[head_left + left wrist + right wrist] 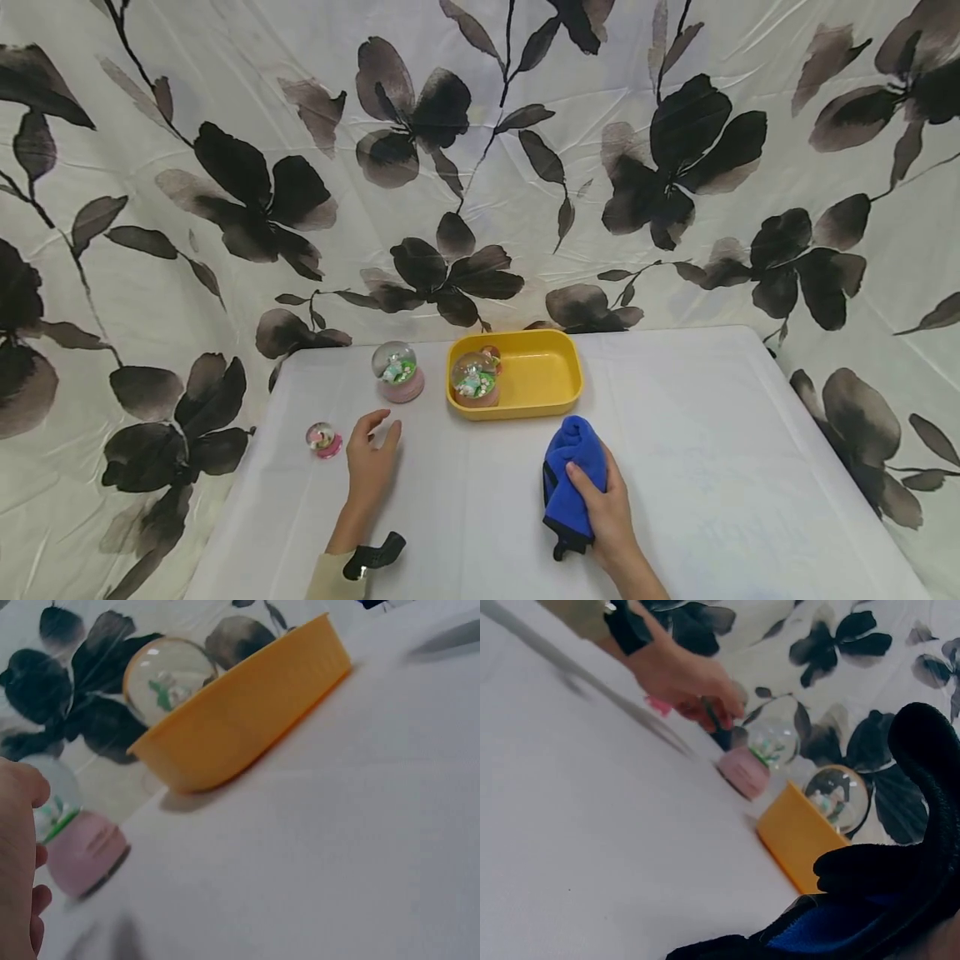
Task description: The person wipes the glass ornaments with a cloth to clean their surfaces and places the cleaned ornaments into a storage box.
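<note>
My left hand (372,462) hovers over the white table with loosely bent fingers and holds nothing. Just beyond its fingertips stands a snow globe (397,372) with a pink base, apart from the hand in the head view. A smaller snow globe (324,440) on a bright pink base sits to the left of that hand. On the right side, my right hand (611,508) grips a folded blue cloth (573,479) with black edging, thumb on top. In the right wrist view the cloth (832,930) hides most of that hand.
A yellow tray (540,408) stands at the table's back. Its left end holds another snow globe (475,379), with a small reddish item (492,354) partly hidden behind it. Behind the white table (735,467) hangs a floral curtain (525,192).
</note>
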A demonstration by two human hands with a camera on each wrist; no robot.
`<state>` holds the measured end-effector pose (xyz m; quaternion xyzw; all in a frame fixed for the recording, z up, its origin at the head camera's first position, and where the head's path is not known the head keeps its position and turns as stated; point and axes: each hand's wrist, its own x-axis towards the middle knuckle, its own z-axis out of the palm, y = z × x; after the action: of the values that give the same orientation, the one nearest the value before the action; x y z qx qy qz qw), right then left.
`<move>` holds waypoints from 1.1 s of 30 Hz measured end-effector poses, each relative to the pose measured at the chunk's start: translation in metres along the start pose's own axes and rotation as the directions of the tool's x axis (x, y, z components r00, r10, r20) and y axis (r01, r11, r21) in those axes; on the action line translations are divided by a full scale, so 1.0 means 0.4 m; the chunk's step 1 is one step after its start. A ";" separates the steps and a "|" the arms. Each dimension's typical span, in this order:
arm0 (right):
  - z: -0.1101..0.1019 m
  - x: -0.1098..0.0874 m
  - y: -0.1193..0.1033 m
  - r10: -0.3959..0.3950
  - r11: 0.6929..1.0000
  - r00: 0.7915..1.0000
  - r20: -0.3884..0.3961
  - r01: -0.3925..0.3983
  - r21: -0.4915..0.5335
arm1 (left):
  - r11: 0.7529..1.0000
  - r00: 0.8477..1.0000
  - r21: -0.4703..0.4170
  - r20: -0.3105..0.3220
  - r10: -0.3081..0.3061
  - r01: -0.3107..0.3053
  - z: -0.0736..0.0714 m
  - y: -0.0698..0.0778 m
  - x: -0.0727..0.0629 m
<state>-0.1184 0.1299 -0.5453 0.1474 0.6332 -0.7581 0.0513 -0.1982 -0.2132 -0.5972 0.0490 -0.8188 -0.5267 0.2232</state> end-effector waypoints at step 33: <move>0.044 0.006 -0.026 0.060 0.997 0.998 -0.027 -0.061 -0.044 | 0.884 0.914 0.290 -0.290 -0.284 0.367 -0.240 -0.135 0.035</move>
<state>-0.1262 0.1151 -0.5334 0.1751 0.6459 -0.7398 0.0693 -0.1791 -0.3223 -0.6074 0.2873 -0.8438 -0.3985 0.2161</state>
